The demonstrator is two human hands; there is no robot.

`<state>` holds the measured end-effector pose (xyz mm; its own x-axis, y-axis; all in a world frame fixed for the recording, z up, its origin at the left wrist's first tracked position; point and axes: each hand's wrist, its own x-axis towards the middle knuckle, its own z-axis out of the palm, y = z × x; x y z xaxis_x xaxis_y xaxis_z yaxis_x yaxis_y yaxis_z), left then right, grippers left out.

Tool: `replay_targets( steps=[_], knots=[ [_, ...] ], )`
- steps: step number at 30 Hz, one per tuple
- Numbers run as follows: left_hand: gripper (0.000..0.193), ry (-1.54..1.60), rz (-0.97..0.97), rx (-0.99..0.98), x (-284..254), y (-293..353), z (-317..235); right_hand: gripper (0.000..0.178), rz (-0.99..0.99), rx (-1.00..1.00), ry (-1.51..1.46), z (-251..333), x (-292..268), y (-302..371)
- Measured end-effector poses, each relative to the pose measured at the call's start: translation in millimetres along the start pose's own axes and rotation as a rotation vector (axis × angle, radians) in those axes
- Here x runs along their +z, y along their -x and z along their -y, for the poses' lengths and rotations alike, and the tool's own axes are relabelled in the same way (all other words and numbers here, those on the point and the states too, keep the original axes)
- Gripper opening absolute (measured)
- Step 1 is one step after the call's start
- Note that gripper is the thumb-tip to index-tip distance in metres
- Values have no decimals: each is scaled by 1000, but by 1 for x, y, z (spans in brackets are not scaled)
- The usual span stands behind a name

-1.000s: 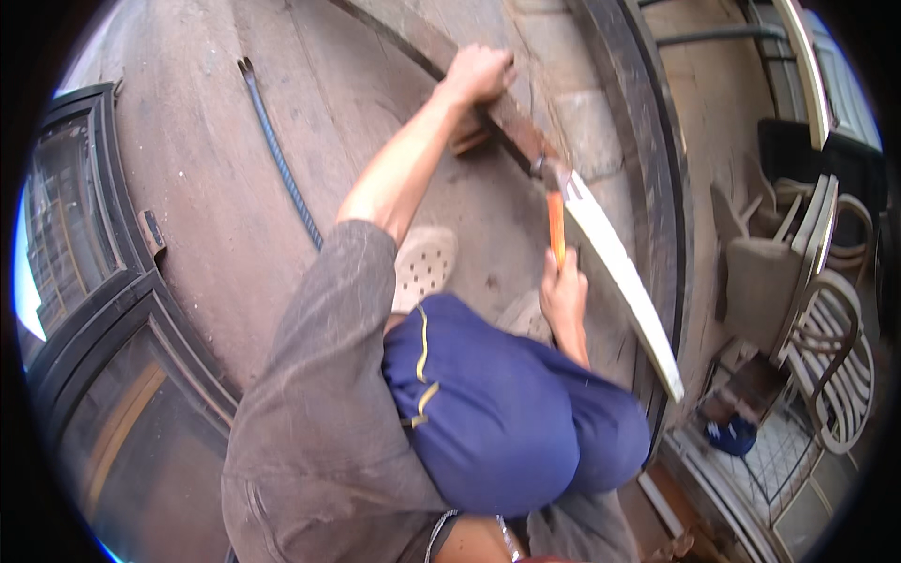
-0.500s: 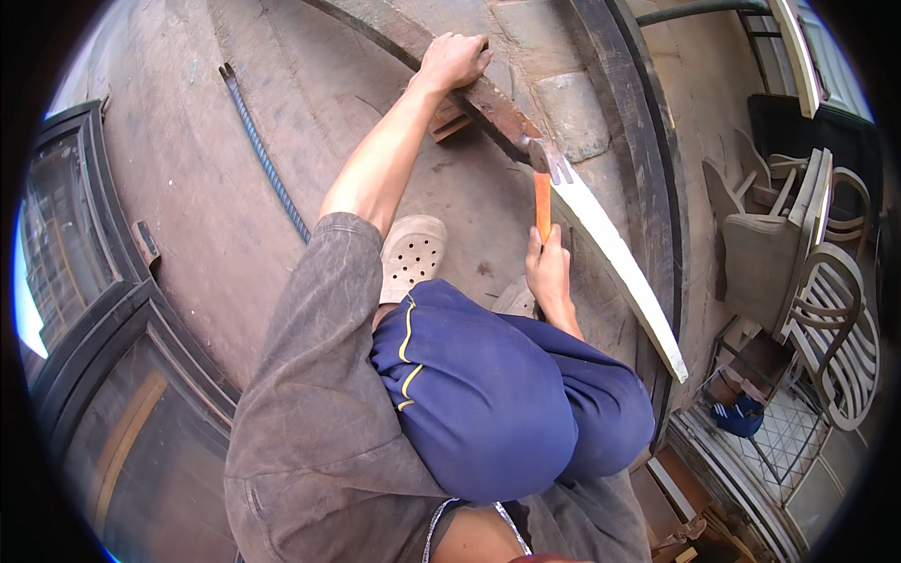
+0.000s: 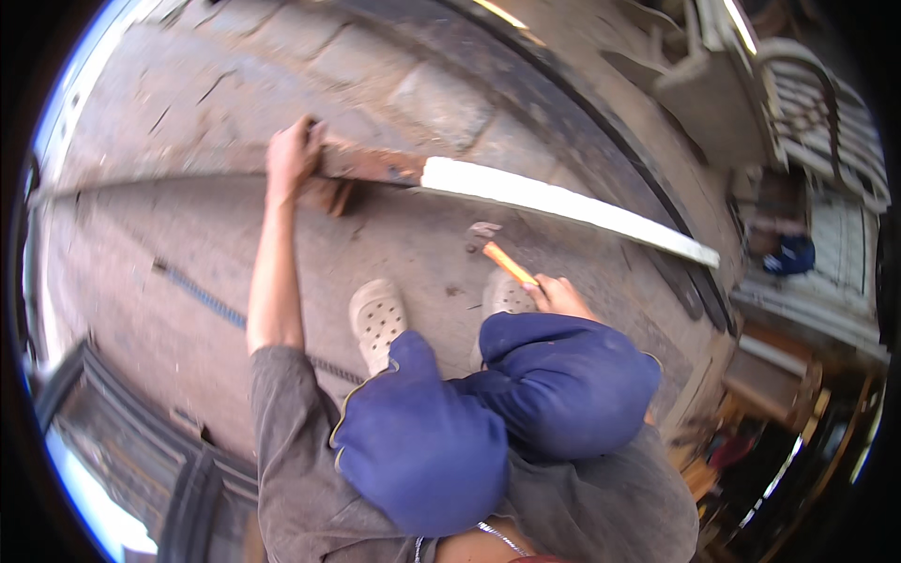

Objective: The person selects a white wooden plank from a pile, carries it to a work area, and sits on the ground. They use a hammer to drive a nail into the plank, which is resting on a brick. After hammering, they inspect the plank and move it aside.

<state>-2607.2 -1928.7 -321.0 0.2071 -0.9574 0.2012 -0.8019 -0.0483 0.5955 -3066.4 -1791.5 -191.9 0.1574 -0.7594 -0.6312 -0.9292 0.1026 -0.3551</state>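
A long wooden beam [image 3: 375, 162] crosses in front of me, brown and worn on the left, with a white stretch [image 3: 563, 202] at the right. My left hand [image 3: 293, 161] is closed over the brown part. Beneath it, a small wooden block [image 3: 330, 196] shows under the beam. In my right hand [image 3: 560, 298] is a claw hammer [image 3: 508, 262], gripped by its orange handle. Its metal head is apart from the beam, on my side of it, above the floor near my right clog [image 3: 508, 296].
A twisted bluish metal bar [image 3: 211, 300] lies on the floor at left. Glazed dark frames [image 3: 188, 479] stand lower left. Along the far right side runs a dark timber [image 3: 601, 122]. Pale wooden chairs [image 3: 713, 103] are piled upper right, and wood scraps [image 3: 699, 474] lie lower right.
The hammer has come off the beam, back toward my feet. My view has turned, so the beam now lies more level across it. My left hand still grips the beam.
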Motion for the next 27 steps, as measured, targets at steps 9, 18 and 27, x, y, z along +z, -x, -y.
replay_targets(
  steps=[9, 18, 27],
  knots=[
    [28, -12, 56, -114, 11, 8, -6, 49, 17, -255, 71, -40, 24, -54],
    [68, 682, -901, -963, -7, 57, 90, 60, -541, -663, 264, -6, 10, -77],
    [81, 1256, -763, -997, -6, 15, 92, 74, -283, -487, 367, 23, -21, -153]
  ],
)
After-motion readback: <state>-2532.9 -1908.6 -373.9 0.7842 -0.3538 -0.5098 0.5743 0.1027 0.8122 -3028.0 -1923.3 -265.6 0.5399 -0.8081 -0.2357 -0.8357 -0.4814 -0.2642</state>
